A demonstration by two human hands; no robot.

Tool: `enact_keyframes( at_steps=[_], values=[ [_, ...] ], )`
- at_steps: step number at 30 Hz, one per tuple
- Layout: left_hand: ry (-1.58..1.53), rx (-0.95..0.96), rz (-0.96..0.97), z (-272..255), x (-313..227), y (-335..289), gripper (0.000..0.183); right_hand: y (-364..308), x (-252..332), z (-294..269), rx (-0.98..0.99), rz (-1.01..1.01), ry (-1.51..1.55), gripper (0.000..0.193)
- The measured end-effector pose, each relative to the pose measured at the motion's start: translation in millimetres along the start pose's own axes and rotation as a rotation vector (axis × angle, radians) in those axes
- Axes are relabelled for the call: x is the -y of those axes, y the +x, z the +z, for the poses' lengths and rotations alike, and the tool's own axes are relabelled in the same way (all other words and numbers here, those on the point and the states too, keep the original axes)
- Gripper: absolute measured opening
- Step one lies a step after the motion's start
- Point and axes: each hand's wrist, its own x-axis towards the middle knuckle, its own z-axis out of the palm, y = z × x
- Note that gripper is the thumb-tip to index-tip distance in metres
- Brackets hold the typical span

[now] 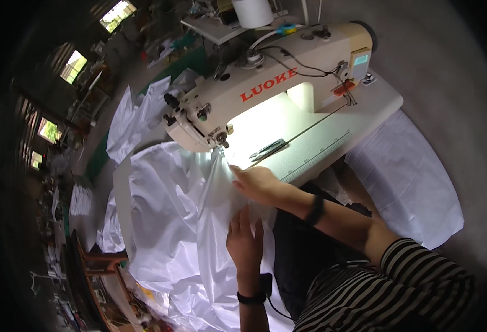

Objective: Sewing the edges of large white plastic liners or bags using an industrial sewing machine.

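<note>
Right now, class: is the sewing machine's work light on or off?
On. The sewing machine throws a bright glow on its bed under the arm, by the white fabric.

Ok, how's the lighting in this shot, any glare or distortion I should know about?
Head view: a lamp under the sewing machine blows out the machine table and the white fabric near the needle; the room at left is dim, with bright windows; fisheye bends the table edge and blackens the corners; both the left hand and the right hand stay sharp.

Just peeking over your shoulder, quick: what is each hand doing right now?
Left hand: open, lying flat on the shiny white fabric.
Right hand: fingers pressed on the same fabric near the cream sewing machine; no visible grasp.
</note>
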Motion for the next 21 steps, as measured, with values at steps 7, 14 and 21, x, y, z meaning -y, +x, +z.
enact_keyframes(
  at_steps=[7, 14, 21],
  values=[
    [-0.394, -0.09, -0.508, 6.6, -25.1, -111.1, 0.021, -134.5, -58.9, -10.9, 0.074, -0.078, 0.337, 0.047],
    [-0.182, -0.183, -0.459, 41.2, -14.6, -129.8, 0.027, -141.9, -60.9, 18.9, 0.285, -0.035, 0.495, 0.04],
    [-0.232, -0.215, -0.618, 49.4, 3.5, -128.6, 0.03, -181.2, -43.6, -33.5, 0.223, 0.125, 0.267, 0.021]
  ],
)
